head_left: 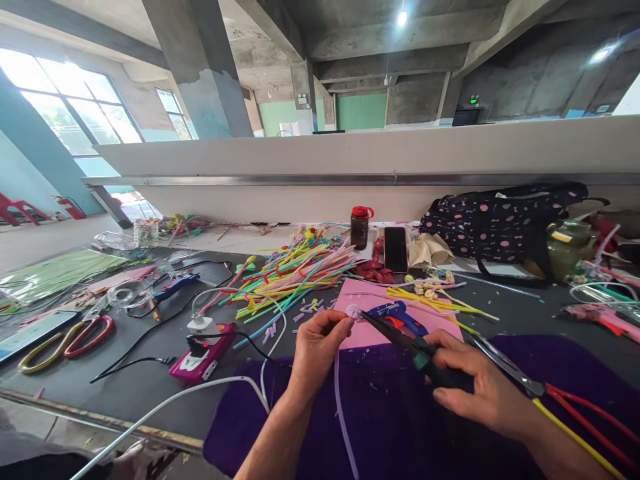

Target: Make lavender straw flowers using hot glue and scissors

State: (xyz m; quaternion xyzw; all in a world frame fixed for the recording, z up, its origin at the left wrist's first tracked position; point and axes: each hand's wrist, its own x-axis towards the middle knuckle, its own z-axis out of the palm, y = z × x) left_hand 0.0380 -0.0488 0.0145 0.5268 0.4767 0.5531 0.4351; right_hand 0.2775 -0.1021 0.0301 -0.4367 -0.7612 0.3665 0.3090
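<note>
My left hand [316, 350] is closed, its thumb and fingertips pinching a small pale-purple curled flower-like piece [353, 311]. Below it a pale-purple pipe cleaner [341, 417] hangs down; its upper end disappears behind my fingers. My right hand [477, 383] is wrapped around the dark handles of a pair of scissors [389, 331]. The narrow blades point left, and their tips are at the curled piece; I cannot tell whether they touch it. Beneath lie a pink sheet [355, 339] and a dark purple cloth [390, 413]. A blue glue gun [400, 313] rests on the sheet behind the blades.
A pile of coloured pipe cleaners [300, 273] spreads behind my left hand. Left of it are a magenta power strip [203, 357] with cables and red-and-yellow-handled scissors [90, 337]. Long red-and-yellow-handled shears [530, 383] lie at right. A bottle [359, 230], phone [395, 250] and patterned bag [500, 223] stand behind.
</note>
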